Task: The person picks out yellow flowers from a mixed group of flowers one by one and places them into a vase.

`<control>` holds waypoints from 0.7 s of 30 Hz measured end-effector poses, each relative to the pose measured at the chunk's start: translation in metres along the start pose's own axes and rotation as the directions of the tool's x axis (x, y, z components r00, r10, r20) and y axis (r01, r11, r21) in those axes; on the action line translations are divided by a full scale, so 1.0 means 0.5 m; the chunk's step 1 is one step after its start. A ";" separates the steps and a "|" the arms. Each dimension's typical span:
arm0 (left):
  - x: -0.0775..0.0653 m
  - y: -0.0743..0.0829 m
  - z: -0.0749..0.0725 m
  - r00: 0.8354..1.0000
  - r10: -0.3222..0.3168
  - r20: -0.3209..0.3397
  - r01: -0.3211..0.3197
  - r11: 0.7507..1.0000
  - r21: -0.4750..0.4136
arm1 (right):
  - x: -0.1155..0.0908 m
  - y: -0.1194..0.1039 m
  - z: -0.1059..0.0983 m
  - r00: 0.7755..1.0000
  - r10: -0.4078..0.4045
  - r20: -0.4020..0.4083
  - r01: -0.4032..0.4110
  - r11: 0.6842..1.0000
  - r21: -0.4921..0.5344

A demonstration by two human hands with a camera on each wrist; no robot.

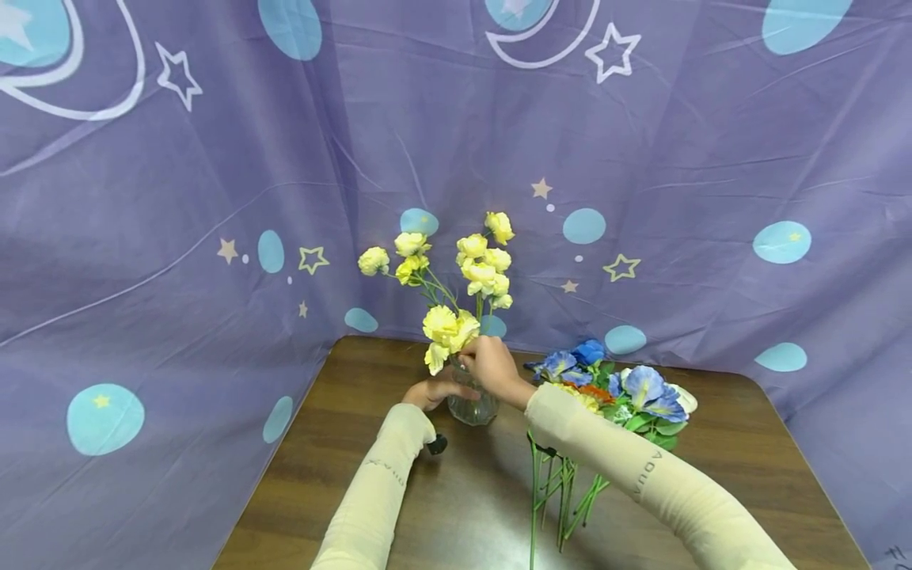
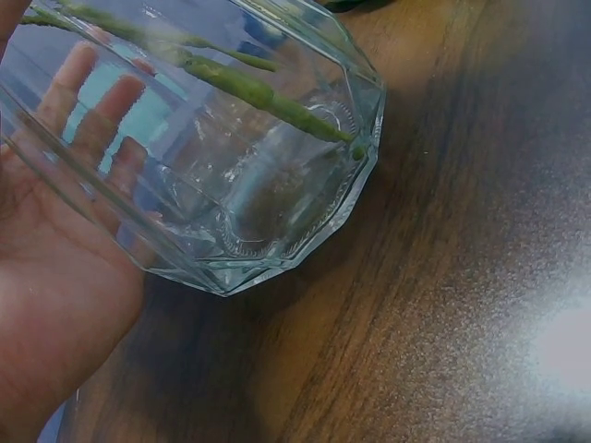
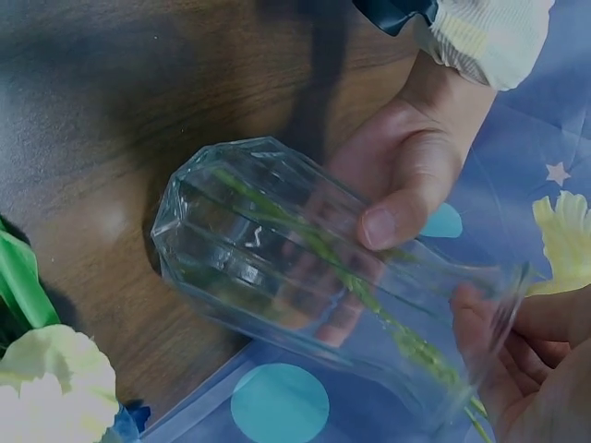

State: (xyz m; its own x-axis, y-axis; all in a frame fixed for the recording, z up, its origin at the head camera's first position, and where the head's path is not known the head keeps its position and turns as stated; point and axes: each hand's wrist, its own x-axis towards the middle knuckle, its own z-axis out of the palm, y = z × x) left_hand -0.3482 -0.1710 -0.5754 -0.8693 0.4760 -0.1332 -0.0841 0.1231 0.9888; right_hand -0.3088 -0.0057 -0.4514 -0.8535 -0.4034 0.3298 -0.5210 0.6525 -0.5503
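Note:
A clear faceted glass vase (image 1: 473,408) stands near the back of the table with yellow flowers (image 1: 481,273) spreading out of its top. My left hand (image 1: 431,389) holds the vase from the left; its thumb (image 3: 392,221) lies along the near side and the fingers show through the glass from behind. My right hand (image 1: 495,368) is at the vase's mouth with curled fingers, gripping a yellow flower by the stem just under the low blooms (image 1: 443,328). Green stems (image 2: 277,106) reach down inside the vase to its base in the left wrist view.
Right of the vase lies a pile of artificial flowers, with blue blooms (image 1: 644,385), an orange one (image 1: 595,393) and green stems (image 1: 563,495) pointing toward the front edge. My right forearm crosses over it. A purple patterned cloth (image 1: 456,119) hangs behind the wooden table (image 1: 463,499).

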 end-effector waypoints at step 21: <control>0.005 -0.001 -0.004 0.999 0.036 0.034 -0.037 0.998 0.042 | 0.000 -0.014 -0.084 0.999 0.004 0.039 -0.004 1.000 0.006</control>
State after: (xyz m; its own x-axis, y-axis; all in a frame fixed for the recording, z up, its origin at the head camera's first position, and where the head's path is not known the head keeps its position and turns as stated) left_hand -0.3513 -0.1719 -0.5761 -0.8546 0.5095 -0.1002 -0.0312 0.1422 0.9893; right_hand -0.3054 0.0167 -0.4153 -0.8548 -0.4253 0.2976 -0.5172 0.6501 -0.5566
